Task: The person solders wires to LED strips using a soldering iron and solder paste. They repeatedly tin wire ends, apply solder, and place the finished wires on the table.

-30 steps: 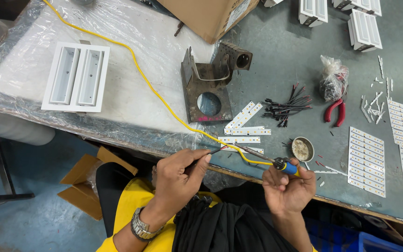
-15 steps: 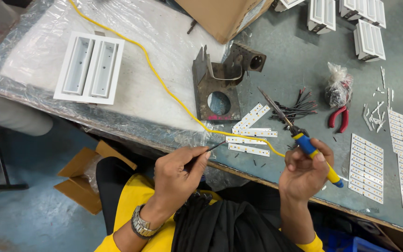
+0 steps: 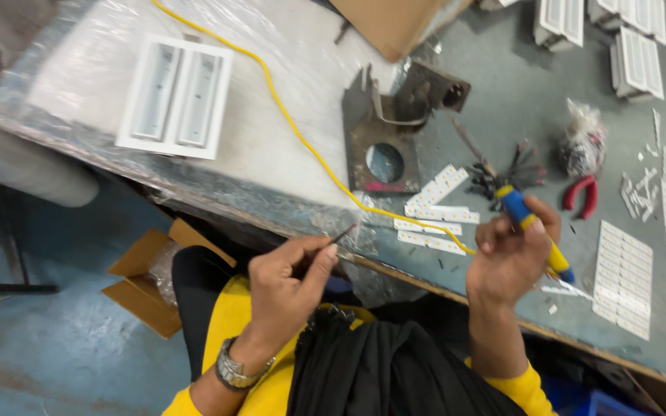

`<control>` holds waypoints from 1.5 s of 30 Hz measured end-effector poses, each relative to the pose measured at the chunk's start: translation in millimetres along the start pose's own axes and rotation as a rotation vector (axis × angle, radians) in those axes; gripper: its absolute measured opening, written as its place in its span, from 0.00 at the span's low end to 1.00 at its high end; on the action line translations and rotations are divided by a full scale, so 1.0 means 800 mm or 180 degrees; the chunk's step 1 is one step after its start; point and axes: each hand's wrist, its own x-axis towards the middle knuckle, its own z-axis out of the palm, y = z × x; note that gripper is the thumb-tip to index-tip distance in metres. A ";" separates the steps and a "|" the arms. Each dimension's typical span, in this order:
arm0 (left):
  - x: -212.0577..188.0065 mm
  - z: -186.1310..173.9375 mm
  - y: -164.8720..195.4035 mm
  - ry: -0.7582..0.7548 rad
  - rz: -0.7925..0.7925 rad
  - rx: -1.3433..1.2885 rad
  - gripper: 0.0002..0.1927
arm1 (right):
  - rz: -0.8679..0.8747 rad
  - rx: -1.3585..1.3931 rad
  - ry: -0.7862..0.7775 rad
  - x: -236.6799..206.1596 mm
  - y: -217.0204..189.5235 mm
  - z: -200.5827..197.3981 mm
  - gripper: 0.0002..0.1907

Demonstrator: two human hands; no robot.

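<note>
- Two hands are up in front of us at the near edge of the desk (image 3: 287,92), well apart from each other.
- Our left hand (image 3: 290,277) is closed narrowly, thumb and fingers pinching a thin dark wire (image 3: 341,233) whose bare tip points up and to the right, just over the desk edge.
- Our right hand (image 3: 510,258) is wrapped around a soldering iron (image 3: 524,218) with a blue and yellow handle; its dark tip points up and to the left, above the desk.
- A yellow cable (image 3: 287,115) runs from the far left across the desk toward our right hand.
- Between the two hands, on the desk, lie several white light strips (image 3: 429,227).
- Behind them we see a rusty metal bracket (image 3: 383,139) with a round hole.
- Red pliers (image 3: 583,196) lie to the right, near a bundle of black wires (image 3: 518,173).
- A white double-slot fitting (image 3: 175,96) rests at far left.
</note>
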 end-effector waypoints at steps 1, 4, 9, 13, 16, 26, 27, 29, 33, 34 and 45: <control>0.000 -0.001 0.002 0.0022 0.0017 0.0072 0.07 | 0.0022 0.0098 -0.0005 -0.004 -0.002 -0.001 0.16; 0.001 -0.001 0.007 0.0123 0.0302 0.0112 0.06 | 0.0208 0.0434 -0.0241 -0.015 -0.015 -0.007 0.13; 0.001 0.000 0.008 0.0141 0.0583 0.0172 0.06 | 0.0672 0.0675 -0.0401 -0.029 -0.037 -0.016 0.14; 0.001 0.005 0.008 0.0224 0.0796 0.0255 0.05 | 0.0999 0.0835 -0.0409 -0.040 -0.046 -0.017 0.15; 0.001 0.008 0.009 0.0291 0.0910 0.0373 0.05 | 0.1144 0.0909 -0.0418 -0.047 -0.049 -0.018 0.15; 0.002 0.018 0.015 0.0198 0.1016 0.0578 0.04 | 0.1285 0.0838 -0.0213 -0.054 -0.044 -0.026 0.16; 0.001 0.018 0.017 0.0177 0.0854 0.0459 0.05 | 0.1289 0.0846 -0.0200 -0.054 -0.043 -0.027 0.16; 0.001 0.020 0.019 0.0130 0.0587 0.0247 0.07 | 0.1295 0.0866 -0.0177 -0.054 -0.043 -0.029 0.16; 0.004 0.022 0.023 -0.0050 0.0149 -0.0042 0.09 | 0.1272 0.1278 -0.0253 -0.052 -0.043 -0.028 0.15; 0.004 0.023 0.023 -0.0117 0.0037 -0.0095 0.10 | 0.1236 0.1352 -0.0275 -0.053 -0.043 -0.027 0.15; 0.000 0.050 0.023 -0.0674 -0.0617 -0.0706 0.06 | -0.0648 0.0000 -0.1333 -0.078 -0.020 0.029 0.14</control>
